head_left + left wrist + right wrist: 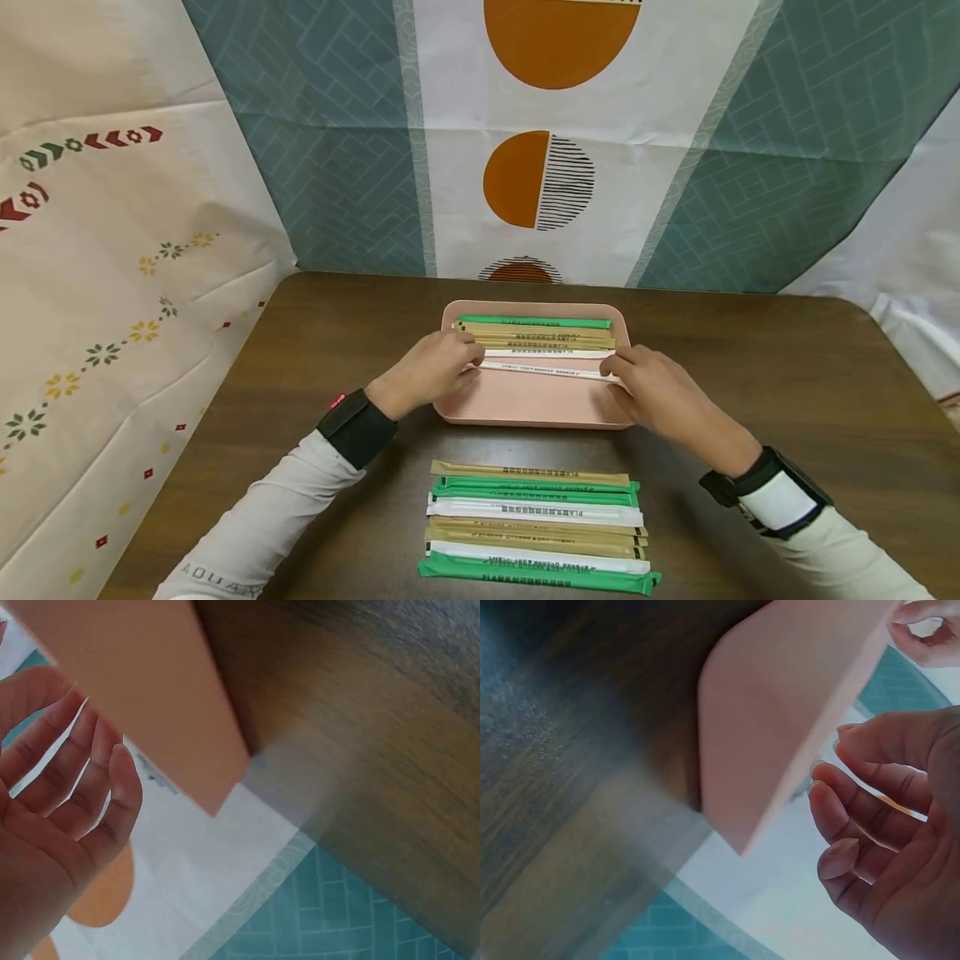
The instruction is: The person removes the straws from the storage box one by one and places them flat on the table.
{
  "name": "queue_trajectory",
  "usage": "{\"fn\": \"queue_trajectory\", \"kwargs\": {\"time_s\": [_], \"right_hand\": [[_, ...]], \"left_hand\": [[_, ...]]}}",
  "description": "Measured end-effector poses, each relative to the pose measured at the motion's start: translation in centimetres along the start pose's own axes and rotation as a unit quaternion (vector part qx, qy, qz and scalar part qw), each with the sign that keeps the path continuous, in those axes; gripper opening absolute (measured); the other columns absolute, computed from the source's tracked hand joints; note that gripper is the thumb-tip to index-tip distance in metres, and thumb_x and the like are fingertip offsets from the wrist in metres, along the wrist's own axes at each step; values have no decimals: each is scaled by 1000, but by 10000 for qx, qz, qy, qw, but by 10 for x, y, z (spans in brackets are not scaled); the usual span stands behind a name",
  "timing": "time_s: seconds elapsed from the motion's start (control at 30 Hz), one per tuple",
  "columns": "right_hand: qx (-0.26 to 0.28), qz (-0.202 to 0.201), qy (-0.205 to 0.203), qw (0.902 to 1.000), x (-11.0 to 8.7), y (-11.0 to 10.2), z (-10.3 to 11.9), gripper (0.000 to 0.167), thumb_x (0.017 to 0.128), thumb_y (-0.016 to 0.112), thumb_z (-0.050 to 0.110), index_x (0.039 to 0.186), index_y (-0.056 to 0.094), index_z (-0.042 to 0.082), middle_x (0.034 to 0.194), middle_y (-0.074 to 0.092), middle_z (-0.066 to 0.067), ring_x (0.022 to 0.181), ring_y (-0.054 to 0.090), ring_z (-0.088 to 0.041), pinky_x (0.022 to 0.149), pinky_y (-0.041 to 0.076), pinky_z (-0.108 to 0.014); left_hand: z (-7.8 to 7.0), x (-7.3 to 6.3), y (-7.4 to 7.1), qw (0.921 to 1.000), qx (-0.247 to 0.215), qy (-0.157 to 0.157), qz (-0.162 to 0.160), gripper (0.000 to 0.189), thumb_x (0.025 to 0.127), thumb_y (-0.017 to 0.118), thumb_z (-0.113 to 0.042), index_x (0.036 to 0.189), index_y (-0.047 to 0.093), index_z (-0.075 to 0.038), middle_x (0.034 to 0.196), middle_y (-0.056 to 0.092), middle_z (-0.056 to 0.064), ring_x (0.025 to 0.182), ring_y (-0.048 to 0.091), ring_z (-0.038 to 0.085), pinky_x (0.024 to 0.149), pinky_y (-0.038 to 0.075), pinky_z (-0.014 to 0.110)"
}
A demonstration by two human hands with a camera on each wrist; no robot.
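In the head view, a slim white wrapped straw (pixel 543 371) lies crosswise over the pink tray (pixel 525 407). My left hand (pixel 435 371) pinches its left end, and the right end is between the fingertips of my right hand (pixel 663 396). Behind it in the tray are a green wrapped straw (pixel 536 321), several tan ones (pixel 543 336) and another white one (pixel 540 353), roughly parallel. Both wrist views show curled fingers at the tray's rim, the left hand (pixel 67 780) and the right hand (pixel 892 832); the tray wall hides the pinched straw there.
On the brown table (pixel 360 308), in front of the tray, lies a row of wrapped straws, with green (pixel 540 575), white (pixel 525 510) and tan (pixel 532 475) ones side by side. A patterned cloth (pixel 345 167) hangs behind the table; a cream cloth (pixel 97 283) covers the left side.
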State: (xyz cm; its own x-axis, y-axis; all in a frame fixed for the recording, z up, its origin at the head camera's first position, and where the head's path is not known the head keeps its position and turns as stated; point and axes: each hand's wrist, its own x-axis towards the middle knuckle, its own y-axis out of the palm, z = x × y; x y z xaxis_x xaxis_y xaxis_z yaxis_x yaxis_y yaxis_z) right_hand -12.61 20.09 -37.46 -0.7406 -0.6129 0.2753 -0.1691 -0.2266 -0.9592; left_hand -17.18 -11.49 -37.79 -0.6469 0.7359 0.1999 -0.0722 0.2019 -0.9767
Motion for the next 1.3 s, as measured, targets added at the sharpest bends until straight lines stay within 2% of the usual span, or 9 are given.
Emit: {"fn": "queue_trajectory", "kwargs": {"time_s": [0.13, 0.27, 0.5, 0.73, 0.9, 1.0, 1.13, 1.3], "right_hand": [[-2, 280, 112, 9995, 11, 12, -7, 22, 76, 78, -3, 94, 66, 1, 88, 61, -9, 71, 54, -18, 62, 48, -33], [-133, 345, 88, 9993, 15, 24, -13, 19, 76, 77, -3, 92, 67, 0, 87, 62, -10, 72, 56, -19, 63, 48, -34], [-483, 433, 210, 9977, 17, 34, -17, 18, 78, 79, 6, 92, 68, 4, 84, 63, -8, 76, 57, -22, 59, 36, -33], [-546, 403, 382, 9970, 17, 37, -20, 18, 77, 79, 4, 92, 69, 6, 87, 65, -9, 81, 61, -25, 63, 38, -37], [-647, 280, 386, 9968, 17, 38, -20, 17, 77, 78, 2, 91, 68, 6, 86, 65, -9, 82, 60, -26, 72, 37, -46], [-741, 170, 374, 9964, 16, 36, -19, 19, 76, 77, -2, 91, 69, 6, 88, 66, -9, 83, 60, -28, 78, 33, -51], [-687, -62, 325, 9971, 11, 25, -14, 26, 73, 77, -9, 93, 69, 5, 90, 66, -9, 84, 58, -28, 81, 31, -53], [-496, -615, 50, 9969, -5, 8, -1, 22, 73, 77, -5, 91, 69, 5, 86, 64, -7, 77, 55, -26, 82, 32, -55]], "left_hand": [[7, 4, 9, 9998, 50, -88, 149, 13, 82, 77, -12, 91, 69, -6, 85, 63, 7, 75, 59, 16, 66, 50, 28], [11, 7, 16, 9994, 22, -151, 298, 14, 83, 76, -12, 94, 69, -5, 89, 63, 9, 78, 61, 18, 69, 51, 30], [13, 10, 25, 9988, 200, -230, 377, 5, 87, 69, -3, 92, 68, -5, 90, 64, 10, 82, 62, 21, 74, 51, 33], [11, 13, 24, 9979, 281, -375, 446, 6, 89, 66, -3, 93, 70, -6, 90, 65, 10, 83, 62, 21, 79, 49, 36], [12, 13, 22, 9971, 240, -474, 540, 8, 91, 64, -4, 96, 71, -5, 92, 66, 10, 83, 61, 20, 80, 49, 35], [12, 11, 17, 9980, 194, -419, 426, 9, 89, 67, -6, 98, 71, -5, 93, 67, 9, 82, 60, 18, 78, 50, 33], [11, 4, 6, 9997, 49, -236, -6, 10, 87, 70, -6, 97, 71, -5, 92, 68, 8, 79, 60, 17, 73, 51, 31], [1, -16, -6, 9988, -221, 79, -425, 9, 86, 72, -6, 95, 70, -6, 87, 66, 6, 75, 59, 16, 71, 50, 32]]}}
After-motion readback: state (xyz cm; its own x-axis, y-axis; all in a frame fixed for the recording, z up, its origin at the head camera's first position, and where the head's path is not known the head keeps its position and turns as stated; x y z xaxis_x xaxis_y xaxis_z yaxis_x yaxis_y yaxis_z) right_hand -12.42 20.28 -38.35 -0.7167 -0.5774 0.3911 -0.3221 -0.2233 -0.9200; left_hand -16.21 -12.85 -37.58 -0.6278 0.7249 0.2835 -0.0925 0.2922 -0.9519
